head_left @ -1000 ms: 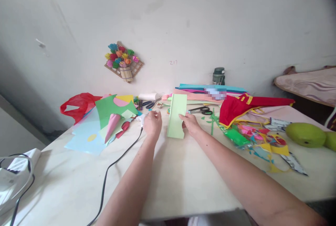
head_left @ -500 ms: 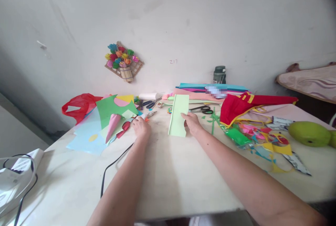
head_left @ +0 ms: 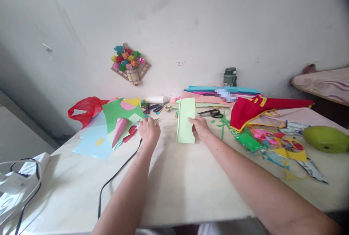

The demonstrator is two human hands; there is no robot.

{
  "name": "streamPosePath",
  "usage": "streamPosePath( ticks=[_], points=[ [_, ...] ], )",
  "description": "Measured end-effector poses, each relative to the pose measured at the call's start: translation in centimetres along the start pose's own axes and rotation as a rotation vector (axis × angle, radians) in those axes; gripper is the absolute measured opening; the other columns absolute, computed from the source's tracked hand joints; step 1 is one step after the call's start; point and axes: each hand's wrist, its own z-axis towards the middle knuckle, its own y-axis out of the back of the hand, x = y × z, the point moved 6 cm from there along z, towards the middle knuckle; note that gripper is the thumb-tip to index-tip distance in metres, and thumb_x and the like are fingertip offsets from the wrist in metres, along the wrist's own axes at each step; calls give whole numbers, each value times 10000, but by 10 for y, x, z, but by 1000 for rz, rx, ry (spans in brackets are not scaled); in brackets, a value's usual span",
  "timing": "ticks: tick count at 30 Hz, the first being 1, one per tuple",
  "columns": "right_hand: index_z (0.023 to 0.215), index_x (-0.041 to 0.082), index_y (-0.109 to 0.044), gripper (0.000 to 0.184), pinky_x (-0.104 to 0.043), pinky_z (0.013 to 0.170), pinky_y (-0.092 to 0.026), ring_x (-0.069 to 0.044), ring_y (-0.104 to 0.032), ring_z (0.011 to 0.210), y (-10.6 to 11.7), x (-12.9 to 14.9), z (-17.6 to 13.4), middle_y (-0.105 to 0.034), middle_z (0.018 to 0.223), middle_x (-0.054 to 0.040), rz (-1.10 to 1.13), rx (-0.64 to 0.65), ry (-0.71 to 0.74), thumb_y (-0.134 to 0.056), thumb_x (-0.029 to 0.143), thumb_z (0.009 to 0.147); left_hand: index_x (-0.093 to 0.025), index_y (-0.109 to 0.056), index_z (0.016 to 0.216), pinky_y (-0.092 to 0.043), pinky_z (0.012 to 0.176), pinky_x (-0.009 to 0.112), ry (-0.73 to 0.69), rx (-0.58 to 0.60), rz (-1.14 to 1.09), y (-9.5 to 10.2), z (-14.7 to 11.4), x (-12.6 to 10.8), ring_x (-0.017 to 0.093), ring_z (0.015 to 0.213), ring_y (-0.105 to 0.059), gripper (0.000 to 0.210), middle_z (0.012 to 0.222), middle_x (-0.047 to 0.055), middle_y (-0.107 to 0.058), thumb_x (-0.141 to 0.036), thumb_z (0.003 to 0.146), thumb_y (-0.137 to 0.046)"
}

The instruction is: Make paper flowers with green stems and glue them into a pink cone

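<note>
Over the middle of the table, my right hand (head_left: 200, 127) pinches the right edge of a pale green paper sheet (head_left: 186, 120). The sheet stands near upright, with a narrow fold along its left side and a notch low on its right. To the left, my left hand (head_left: 149, 132) is closed round a corded glue gun (head_left: 156, 120); its pointed tip shows past the fingers and the rest is mostly covered. A black cord (head_left: 120, 169) runs from it toward me. Beside that hand are a red paper piece (head_left: 131, 133) and a pink paper cone (head_left: 119, 130).
Coloured sheets (head_left: 91, 136) and a red plastic bag (head_left: 87, 109) lie at left. Black-handled scissors (head_left: 216, 114) are behind my right hand. Paper scraps (head_left: 275, 155), a red cloth (head_left: 245, 113) and a green fruit (head_left: 324, 138) occupy the right. A power strip (head_left: 24, 180) sits at the left edge.
My left hand has closed round the glue gun and lifted it slightly, its cord shifting along. The green sheet stays in my right hand, turned a little. The view has shifted slightly.
</note>
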Motion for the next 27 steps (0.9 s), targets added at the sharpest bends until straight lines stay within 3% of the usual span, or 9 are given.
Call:
streamPosePath(
  ticks=[3, 5, 7, 13, 21, 27],
  points=[
    [634, 154, -584, 193, -236, 381, -356, -122, -494, 406, 0, 0, 0, -577, 490, 9, 4, 20, 12, -633, 330, 573, -168, -602, 808, -416, 709, 313, 17, 281, -467, -20, -6, -32, 210, 786, -577, 230, 815, 90, -632, -351, 771, -468],
    [646, 153, -591, 204, -245, 391, -370, -128, -503, 413, -1, 0, 0, -591, 504, 3, 13, 30, 9, -641, 335, 570, -164, -597, 752, -430, 609, 266, 108, 497, -772, -38, -17, -47, 163, 653, -580, 228, 727, 62, -628, -369, 752, -498],
    [649, 153, -595, 209, -250, 399, -382, -135, -516, 428, -1, 0, 1, -599, 510, 0, 19, 27, -6, -653, 334, 560, -163, -587, 698, -419, 541, 233, 172, 616, -963, -49, -27, -55, 123, 558, -547, 209, 646, 28, -602, -371, 699, -569],
    [608, 157, -581, 204, -232, 384, -372, -113, -487, 409, 0, 0, 1, -581, 484, 9, 14, 32, -26, -670, 332, 551, -152, -516, 569, -371, 451, 207, 240, 727, -1107, -62, -39, -50, 76, 426, -461, 332, 480, -29, -515, -415, 527, -714],
    [597, 151, -571, 244, -235, 396, -381, -115, -495, 410, -3, 1, -1, -571, 481, 14, 32, 42, -5, -685, 358, 539, -144, -533, 643, -406, 475, 204, 295, 803, -1341, -63, -46, -50, 86, 466, -525, 320, 537, -25, -555, -402, 571, -708],
    [620, 152, -569, 285, -227, 422, -385, -118, -515, 447, 0, 4, 0, -573, 503, 13, 49, 1, 20, -685, 393, 522, -116, -601, 880, -479, 737, 270, 210, 1104, -1495, -53, -54, -52, 152, 735, -630, 360, 814, 80, -661, -170, 552, -740]
  ],
)
